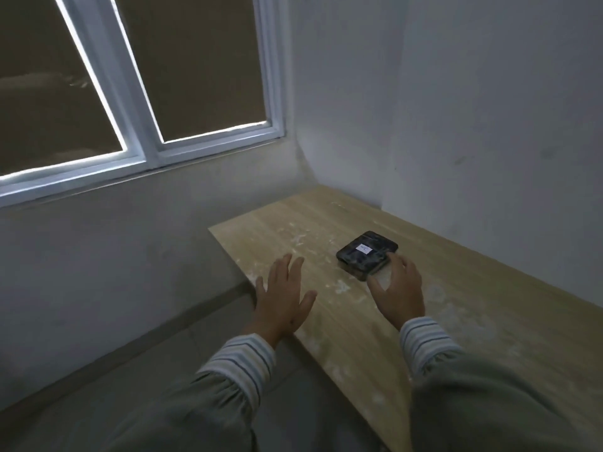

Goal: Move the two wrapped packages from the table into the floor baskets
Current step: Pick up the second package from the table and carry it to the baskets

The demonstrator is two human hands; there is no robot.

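Note:
A dark wrapped package [365, 254] with a small white label lies flat on the light wooden table [456, 321], towards the far corner. My right hand [399, 293] reaches over the table with fingers spread, its fingertips at the package's near right corner; whether they touch it I cannot tell. My left hand [284, 296] hovers over the table's left edge, fingers apart and empty, a short way left of the package. I see only one package. No basket is in view.
The table stands in a corner, against a white wall [489, 109] on the right and far side. A window [130, 93] is on the left wall. Grey floor [163, 353] lies left of the table.

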